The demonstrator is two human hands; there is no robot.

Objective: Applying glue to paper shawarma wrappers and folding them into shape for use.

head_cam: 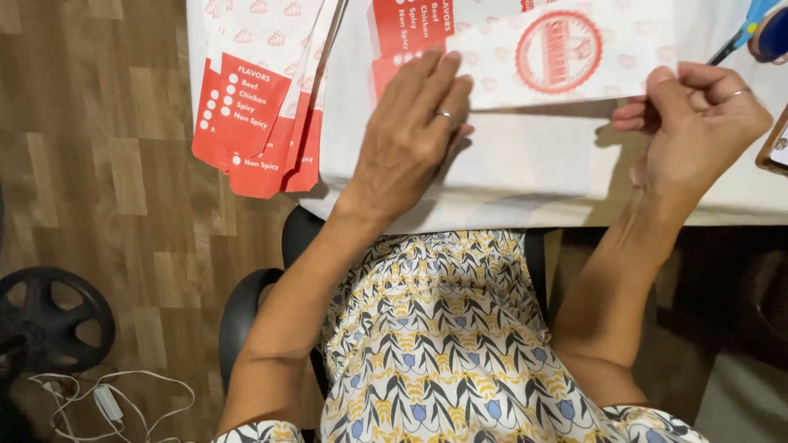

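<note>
A flat white paper bag [566, 61] with red print and a round red stamp lies on the white table cover [525, 176]. My left hand [410, 131] presses its fingers flat on the bag's left part, a ring on one finger. My right hand [698, 123] pinches the bag's lower right edge between thumb and fingers and also wears a ring. The bag's lower edge looks lifted slightly off the table, casting a shadow.
A stack of the same red and white paper bags [263, 90] overhangs the table's left edge. Blue-handled scissors [751, 29] lie at the top right, a brown-edged device [776, 148] at the right edge. Below are my patterned dress, a black chair, a wooden floor, a black wheel [49, 316] and white cables [107, 402].
</note>
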